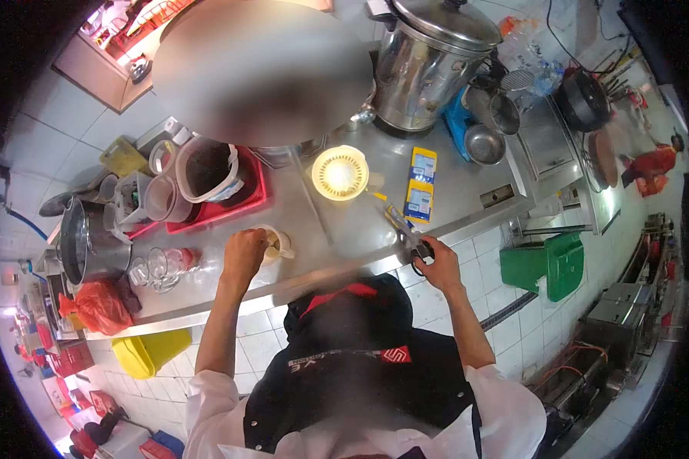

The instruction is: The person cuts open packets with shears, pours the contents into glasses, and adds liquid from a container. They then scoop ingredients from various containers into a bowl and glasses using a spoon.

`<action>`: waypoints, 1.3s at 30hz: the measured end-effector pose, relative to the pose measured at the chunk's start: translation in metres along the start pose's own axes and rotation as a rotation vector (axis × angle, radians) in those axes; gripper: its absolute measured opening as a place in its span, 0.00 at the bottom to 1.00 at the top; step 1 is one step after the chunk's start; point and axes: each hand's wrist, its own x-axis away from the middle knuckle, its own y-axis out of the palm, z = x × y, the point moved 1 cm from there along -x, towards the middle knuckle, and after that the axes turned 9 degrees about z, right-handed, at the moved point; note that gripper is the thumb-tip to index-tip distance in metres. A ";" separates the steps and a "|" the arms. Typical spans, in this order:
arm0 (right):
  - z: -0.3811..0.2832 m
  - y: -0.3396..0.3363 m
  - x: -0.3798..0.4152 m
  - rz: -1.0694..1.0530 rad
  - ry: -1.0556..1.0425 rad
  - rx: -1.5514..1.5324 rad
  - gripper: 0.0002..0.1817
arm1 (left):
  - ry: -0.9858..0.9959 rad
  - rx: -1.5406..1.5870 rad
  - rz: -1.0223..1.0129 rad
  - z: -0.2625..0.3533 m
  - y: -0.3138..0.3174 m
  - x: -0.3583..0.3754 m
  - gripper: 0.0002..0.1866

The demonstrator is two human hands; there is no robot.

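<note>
The right hand (439, 264), right of center, has its fingers curled around the dark handles of a pair of scissors (409, 238) at the desk's near edge. The scissors' long axis slants from the hand toward the upper left, with the tips pointing away from the person.

Just beyond the scissors, up and slightly left of the right hand, lie two blue-and-yellow packets (419, 200), one above the other, their shared long axis running roughly up and down the frame. The right hand is nearer to them; the left is well apart.

The left hand (245, 256), left of center, has its fingers drawn together at the left rim of a pale cup (285, 243). Whether they pinch the rim or something small inside is unclear. The cup's handle is on its right side, away from this hand.

Between the cup and the packets, farther up the metal desk (360, 241), sits a round, pale yellow juicer (340, 173) with a ribbed center. Beyond the left hand, a red tray (262, 191) carries plastic tubs, and clear glasses (158, 265) stand nearer the left end. A large lidded steel pot (425, 76) is at the upper center-right, with metal bowls (484, 144) to its right.
</note>
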 end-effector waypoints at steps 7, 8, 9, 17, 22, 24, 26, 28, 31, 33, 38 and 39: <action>0.028 -0.014 -0.021 0.056 0.021 0.094 0.27 | 0.062 0.013 0.015 0.000 0.002 0.000 0.03; 0.032 -0.014 -0.025 0.077 0.030 0.136 0.27 | -0.014 0.010 -0.026 0.004 0.000 -0.001 0.04; 0.036 -0.014 -0.031 0.095 0.034 0.177 0.26 | -0.096 0.006 -0.064 0.007 -0.003 -0.001 0.04; 0.065 0.002 -0.080 0.191 0.048 0.162 0.22 | -0.132 0.120 0.146 -0.003 0.004 0.005 0.04; 0.049 0.001 -0.090 0.391 -0.124 0.161 0.15 | -0.054 0.036 0.094 0.012 -0.018 0.005 0.04; 0.049 0.008 -0.090 0.514 -0.305 0.117 0.14 | -0.161 0.214 0.241 0.026 -0.021 0.006 0.05; 0.034 0.009 -0.077 0.408 -0.255 -0.027 0.13 | -0.273 0.387 0.389 0.041 -0.014 0.011 0.06; 0.017 0.018 -0.064 0.203 -0.170 -0.267 0.13 | -0.329 1.035 0.391 0.069 0.006 0.007 0.09; 0.012 0.045 -0.043 0.067 -0.126 -0.492 0.12 | -0.360 1.130 0.252 0.136 0.062 -0.008 0.09; 0.010 0.055 -0.041 0.040 -0.091 -0.616 0.11 | -0.238 1.087 0.233 0.164 0.129 -0.020 0.13; -0.027 0.043 -0.049 0.114 -0.218 -0.536 0.12 | -0.262 0.465 0.537 0.198 0.179 -0.025 0.16; -0.041 0.041 -0.052 0.114 -0.222 -0.531 0.12 | -0.263 0.469 0.541 0.193 0.171 -0.023 0.16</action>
